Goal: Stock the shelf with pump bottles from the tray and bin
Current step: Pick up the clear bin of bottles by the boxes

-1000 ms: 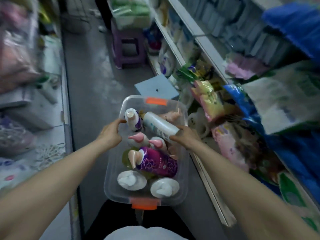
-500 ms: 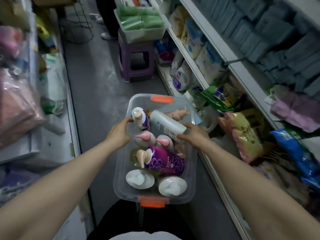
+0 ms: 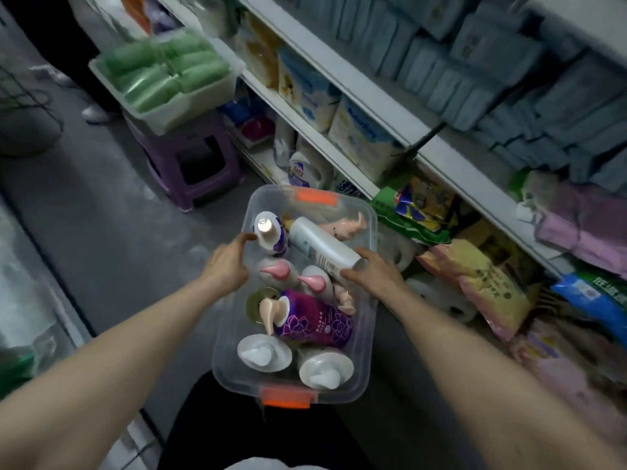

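Note:
A clear plastic bin (image 3: pixel 369 327) with orange latches is carried in front of me, above the aisle floor. My left hand (image 3: pixel 228 262) grips its left rim and my right hand (image 3: pixel 375 270) grips its right rim. Inside lie several pump bottles: a purple floral bottle (image 3: pixel 314 322) on its side, a long white bottle (image 3: pixel 320 244) lying across the top, two white pump bottles (image 3: pixel 264 353) at the near end, and pink-topped ones (image 3: pixel 278 269) in the middle. The shelf (image 3: pixel 342 81) runs along my right.
A purple stool (image 3: pixel 190 154) stands ahead in the aisle with a white tray of green packs (image 3: pixel 163 76) on it. A person's shoe (image 3: pixel 96 113) shows beyond it. Packed bags crowd the lower shelf on the right; more shelving lines the left.
I have walked forward along the aisle with the bin held by both rims. The stool and tray are now closer, and the shelf contents have slid past on the right.

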Motion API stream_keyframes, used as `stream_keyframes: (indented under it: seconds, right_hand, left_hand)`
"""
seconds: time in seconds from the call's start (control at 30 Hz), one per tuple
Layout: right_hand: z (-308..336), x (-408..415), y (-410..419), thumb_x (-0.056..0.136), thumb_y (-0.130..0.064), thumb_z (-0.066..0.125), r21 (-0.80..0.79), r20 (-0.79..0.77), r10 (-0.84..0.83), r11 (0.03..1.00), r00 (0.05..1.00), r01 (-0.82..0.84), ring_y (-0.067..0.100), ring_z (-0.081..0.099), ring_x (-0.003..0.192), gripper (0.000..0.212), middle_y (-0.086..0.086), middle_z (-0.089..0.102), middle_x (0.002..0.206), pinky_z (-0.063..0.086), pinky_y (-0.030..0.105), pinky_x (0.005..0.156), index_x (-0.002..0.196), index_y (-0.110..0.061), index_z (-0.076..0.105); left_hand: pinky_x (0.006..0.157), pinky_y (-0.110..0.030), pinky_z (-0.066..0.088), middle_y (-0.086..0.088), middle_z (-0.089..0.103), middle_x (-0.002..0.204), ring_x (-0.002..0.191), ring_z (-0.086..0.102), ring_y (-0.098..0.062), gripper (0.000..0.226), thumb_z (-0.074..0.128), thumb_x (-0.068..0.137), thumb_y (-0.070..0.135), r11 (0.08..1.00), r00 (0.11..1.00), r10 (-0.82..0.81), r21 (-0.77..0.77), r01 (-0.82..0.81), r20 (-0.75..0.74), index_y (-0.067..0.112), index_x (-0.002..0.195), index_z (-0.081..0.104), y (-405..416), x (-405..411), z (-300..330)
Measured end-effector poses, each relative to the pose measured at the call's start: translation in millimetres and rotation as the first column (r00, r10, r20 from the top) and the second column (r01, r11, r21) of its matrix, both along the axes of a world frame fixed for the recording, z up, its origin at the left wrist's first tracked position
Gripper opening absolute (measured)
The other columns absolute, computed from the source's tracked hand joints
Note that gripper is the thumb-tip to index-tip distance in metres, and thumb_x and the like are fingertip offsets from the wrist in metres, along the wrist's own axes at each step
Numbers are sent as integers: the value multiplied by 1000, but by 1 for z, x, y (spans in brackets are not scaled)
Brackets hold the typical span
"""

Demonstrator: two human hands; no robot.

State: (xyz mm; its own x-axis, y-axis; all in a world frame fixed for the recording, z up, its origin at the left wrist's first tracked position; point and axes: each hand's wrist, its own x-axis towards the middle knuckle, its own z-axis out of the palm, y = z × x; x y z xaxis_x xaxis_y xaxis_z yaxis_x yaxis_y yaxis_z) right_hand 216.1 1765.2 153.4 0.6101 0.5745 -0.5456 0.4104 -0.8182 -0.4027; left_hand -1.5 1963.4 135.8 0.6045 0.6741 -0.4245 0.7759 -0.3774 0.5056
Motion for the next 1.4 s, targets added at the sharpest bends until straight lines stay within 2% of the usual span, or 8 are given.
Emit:
stream_keyframes:
  seconds: [0.23,0.5,0.7,0.87,1.0,1.1,1.27,1.4]
  right_hand:
    - [-23,47,28,80,-46,73,-76,13,-244,967,970,245,34,59,114,66,12,64,128,42,30,76,141,-37,48]
    - [-65,76,24,82,-44,72,-169,72,-472,863,879,477,34,58,116,67,11,63,130,49,35,87,143,-33,47]
    - [-106,89,3,81,-47,73,-154,46,-594,790,803,593,29,63,109,64,5,67,124,38,24,73,140,-41,49]
    - [-130,97,-8,69,-65,65,-154,36,-625,767,779,623,30,62,110,74,6,67,123,52,34,86,138,-44,47]
    - [-122,89,-6,82,-47,71,-123,29,-642,758,766,640,34,60,109,67,15,60,126,54,36,87,143,-37,46]
    - [-114,85,-3,91,-34,64,-154,45,-575,804,817,575,38,51,117,64,20,51,129,50,39,93,149,-31,37]
    - [-93,78,9,92,-39,59,-236,90,-521,817,849,526,38,46,121,66,20,41,136,46,39,101,152,-33,32]
    - [-53,76,25,93,-31,61,-135,149,-371,910,916,391,35,48,123,56,16,44,139,42,37,102,146,-22,45]
  left_hand:
    - [70,-33,41,-14,58,104,93,57,-33,69,53,76,-2,969,969,-245,-35,245,16,32,134,37,64,92,-32]
    - [78,-36,46,-17,55,115,97,59,-34,68,53,83,-3,859,861,-509,-79,506,-11,29,139,34,92,195,-81]
    - [82,-37,46,-19,55,113,96,59,-38,68,52,82,-2,815,817,-575,-109,569,-31,29,140,36,83,240,-113]
    - [80,-34,42,-19,55,105,94,58,-38,70,53,76,-5,816,820,-572,-87,572,29,24,139,40,76,249,-122]
    - [81,-32,44,-18,54,108,93,58,-36,67,52,80,-4,826,833,-553,-120,551,27,26,138,40,72,245,-120]
    - [85,-36,47,-19,54,114,96,59,-35,65,55,85,0,823,831,-557,-134,551,-5,27,141,38,71,244,-114]
    - [95,-39,46,-21,56,129,115,56,-38,69,56,89,8,808,811,-581,-162,566,-66,26,150,29,70,243,-87]
    - [95,-38,47,-17,58,131,117,56,-35,64,60,87,8,822,832,-554,-141,551,24,19,146,37,75,242,-46]
